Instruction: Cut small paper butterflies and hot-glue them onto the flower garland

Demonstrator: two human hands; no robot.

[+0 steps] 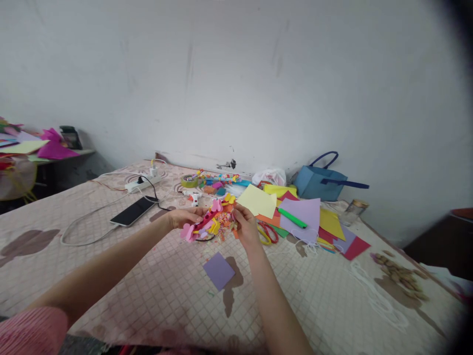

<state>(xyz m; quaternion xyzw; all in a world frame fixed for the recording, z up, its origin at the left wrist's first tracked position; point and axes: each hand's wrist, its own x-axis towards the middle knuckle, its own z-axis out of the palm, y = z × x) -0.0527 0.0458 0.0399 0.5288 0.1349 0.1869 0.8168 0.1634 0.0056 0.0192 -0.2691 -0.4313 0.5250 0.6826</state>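
Note:
My left hand (187,217) is closed on a red craft band (207,220) with dark spots, near its left part. Pink and yellow butterfly-like cutouts (216,205) sit along the band. My right hand (244,223) pinches the band's other end, beside a yellow cutout, with the fingertips partly hidden. Below and behind the band lies a heap of small coloured paper scraps (224,220). A purple paper square (219,271) rests on the tablecloth in front of my hands.
Coloured paper sheets (303,212) with a green marker-like stick (292,218) lie to the right, near a blue bag (320,181) and a glass jar (354,212). A phone (134,212), a power strip (143,182) and cables are on the left. A glue gun (193,198) lies behind my hands.

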